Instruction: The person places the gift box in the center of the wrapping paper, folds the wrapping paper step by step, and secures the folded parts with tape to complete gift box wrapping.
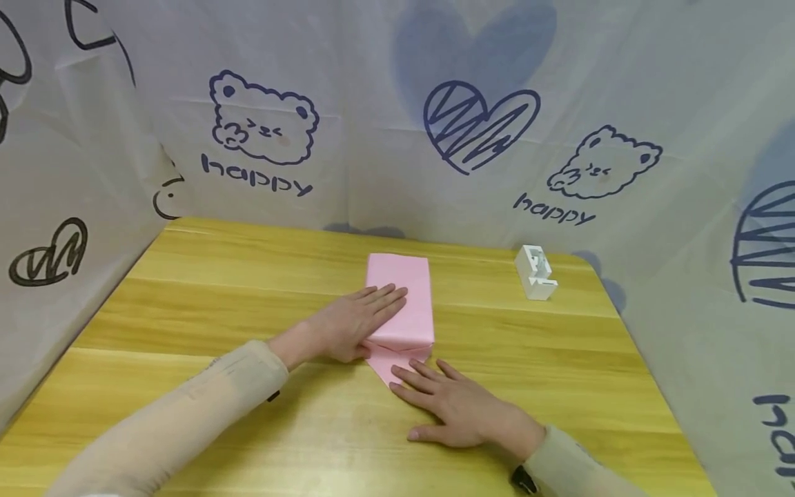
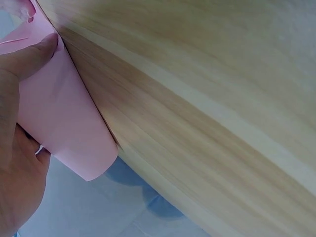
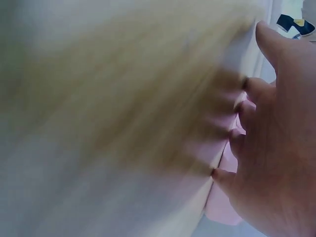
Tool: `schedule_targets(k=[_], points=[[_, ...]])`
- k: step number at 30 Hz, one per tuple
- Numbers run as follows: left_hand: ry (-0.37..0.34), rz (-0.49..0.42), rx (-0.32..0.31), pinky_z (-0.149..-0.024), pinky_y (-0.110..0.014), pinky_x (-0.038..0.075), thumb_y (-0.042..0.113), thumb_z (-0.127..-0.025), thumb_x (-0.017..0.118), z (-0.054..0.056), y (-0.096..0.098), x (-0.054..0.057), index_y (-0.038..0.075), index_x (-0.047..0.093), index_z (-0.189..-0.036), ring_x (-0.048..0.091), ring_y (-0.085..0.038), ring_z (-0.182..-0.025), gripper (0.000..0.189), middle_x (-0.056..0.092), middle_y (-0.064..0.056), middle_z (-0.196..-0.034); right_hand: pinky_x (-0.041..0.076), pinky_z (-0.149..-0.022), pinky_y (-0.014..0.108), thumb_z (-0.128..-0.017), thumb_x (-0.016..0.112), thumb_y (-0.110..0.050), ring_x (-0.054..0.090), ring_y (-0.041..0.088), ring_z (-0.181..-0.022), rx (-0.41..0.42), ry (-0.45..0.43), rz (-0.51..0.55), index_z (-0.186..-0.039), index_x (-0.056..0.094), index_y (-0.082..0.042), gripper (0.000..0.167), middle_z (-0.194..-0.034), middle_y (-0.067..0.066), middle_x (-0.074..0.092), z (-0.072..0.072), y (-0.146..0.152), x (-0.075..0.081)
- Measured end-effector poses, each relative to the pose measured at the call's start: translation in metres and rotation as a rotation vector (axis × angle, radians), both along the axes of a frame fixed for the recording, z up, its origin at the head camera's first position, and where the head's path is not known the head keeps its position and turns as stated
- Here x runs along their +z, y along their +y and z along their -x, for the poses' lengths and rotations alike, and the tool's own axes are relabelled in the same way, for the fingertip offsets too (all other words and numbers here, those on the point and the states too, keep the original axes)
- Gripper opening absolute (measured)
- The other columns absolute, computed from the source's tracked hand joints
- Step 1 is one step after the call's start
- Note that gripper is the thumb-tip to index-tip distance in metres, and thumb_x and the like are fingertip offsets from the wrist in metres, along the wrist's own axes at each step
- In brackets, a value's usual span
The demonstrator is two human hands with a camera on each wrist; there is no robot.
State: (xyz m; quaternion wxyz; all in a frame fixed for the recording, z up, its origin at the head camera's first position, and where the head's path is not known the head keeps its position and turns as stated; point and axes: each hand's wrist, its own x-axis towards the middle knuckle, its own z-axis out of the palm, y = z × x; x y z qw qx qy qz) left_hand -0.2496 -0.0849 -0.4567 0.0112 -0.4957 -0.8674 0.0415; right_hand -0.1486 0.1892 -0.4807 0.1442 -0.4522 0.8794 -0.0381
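A box wrapped in pink paper [image 1: 416, 304] lies on the wooden table, with a pointed paper flap [image 1: 384, 360] spread from its near end. Across the top of the box rests my left hand [image 1: 350, 323], fingers extended and thumb down by the near left corner. The left wrist view shows the thumb of that left hand [image 2: 19, 168] lying against the pink paper [image 2: 74, 123]. My right hand [image 1: 459, 411] is palm down at the flap, fingers spread, with fingertips on or beside its tip. In the right wrist view, the right hand [image 3: 281, 133] partly hides the pink paper [image 3: 222, 207].
A white tape dispenser [image 1: 535, 275] stands at the back right of the table [image 1: 248, 276]. A pale cloth [image 1: 373, 152] printed with hearts and bears hangs behind the table and along its sides.
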Motion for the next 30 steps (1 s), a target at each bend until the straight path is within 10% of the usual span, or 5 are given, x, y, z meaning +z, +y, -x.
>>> schedule_targets(k=[6, 13, 20, 30], points=[[0.007, 0.005, -0.014, -0.13, -0.045, 0.017, 0.037, -0.095, 0.075, 0.0, 0.0, 0.0, 0.001, 0.012, -0.166, 0.011, -0.032, -0.16, 0.101, 0.008, -0.014, -0.175, 0.031, -0.123, 0.057, -0.107, 0.046, -0.057, 0.033, 0.027, -0.154, -0.002, 0.05, 0.162, -0.158, 0.047, -0.018, 0.064, -0.169, -0.002, 0.033, 0.0, 0.008, 0.005], [0.001, 0.012, 0.002, -0.13, -0.044, 0.015, 0.038, -0.095, 0.075, -0.001, -0.001, -0.001, 0.002, 0.011, -0.166, 0.009, -0.031, -0.16, 0.103, 0.007, -0.013, -0.175, 0.048, -0.111, 0.051, -0.095, 0.076, -0.024, 0.058, 0.032, -0.135, -0.174, 0.333, 0.569, -0.14, 0.063, -0.005, 0.051, -0.149, 0.012, 0.059, 0.019, 0.019, 0.021], [0.02, -0.013, -0.014, -0.13, -0.046, 0.014, 0.039, -0.094, 0.076, 0.0, -0.003, 0.0, 0.001, 0.011, -0.166, 0.009, -0.032, -0.16, 0.104, 0.006, -0.013, -0.175, 0.026, -0.124, 0.059, -0.087, 0.085, -0.04, 0.02, 0.036, -0.158, -0.334, 0.26, 0.291, -0.164, 0.023, 0.0, 0.107, -0.172, 0.017, 0.018, 0.06, 0.003, 0.023], [0.022, -0.051, 0.01, -0.131, -0.046, 0.006, 0.044, -0.095, 0.074, -0.003, -0.006, -0.005, 0.005, 0.006, -0.167, 0.001, -0.029, -0.161, 0.107, -0.003, -0.01, -0.175, 0.021, -0.126, 0.059, -0.089, 0.083, -0.035, 0.017, 0.034, -0.159, -0.329, 0.175, 0.281, -0.165, 0.022, -0.001, 0.103, -0.173, 0.014, 0.016, 0.073, -0.006, 0.012]])
